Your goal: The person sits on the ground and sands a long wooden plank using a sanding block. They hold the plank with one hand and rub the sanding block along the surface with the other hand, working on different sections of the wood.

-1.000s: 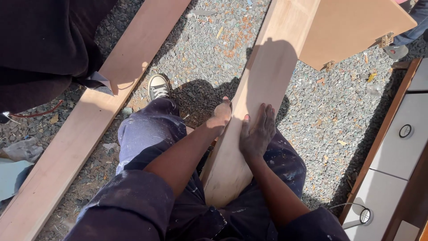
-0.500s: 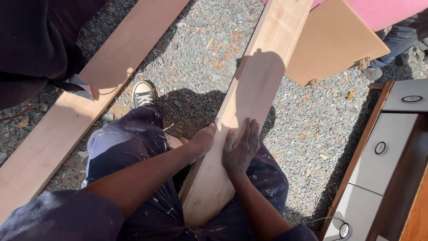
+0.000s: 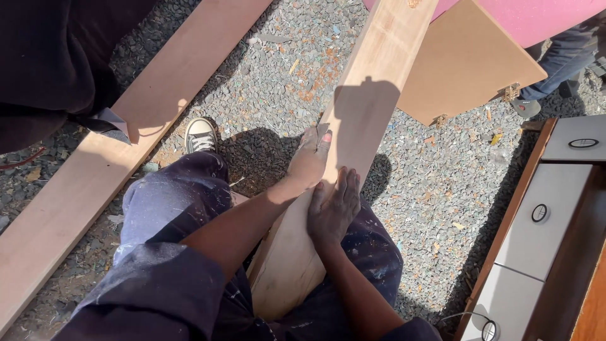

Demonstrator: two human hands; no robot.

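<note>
From the head camera, the left hand [image 3: 309, 161] curls over the left edge of a pale wooden board [image 3: 353, 132], fingers wrapped on that edge, forearm reaching up from the lower left. The right hand [image 3: 333, 208] lies flat, palm down, fingers together on the board's face, pressing rather than clamping. The board rests across the person's lap, its long axis running from the lower middle up toward the upper right, over grey gravel [image 3: 278, 76]. A second long plank [image 3: 126, 139] lies to the left, a brown panel [image 3: 467, 63] upper right, a white-fronted cabinet [image 3: 549, 215] at right, one sneaker [image 3: 201, 134] beside the knee.
</note>
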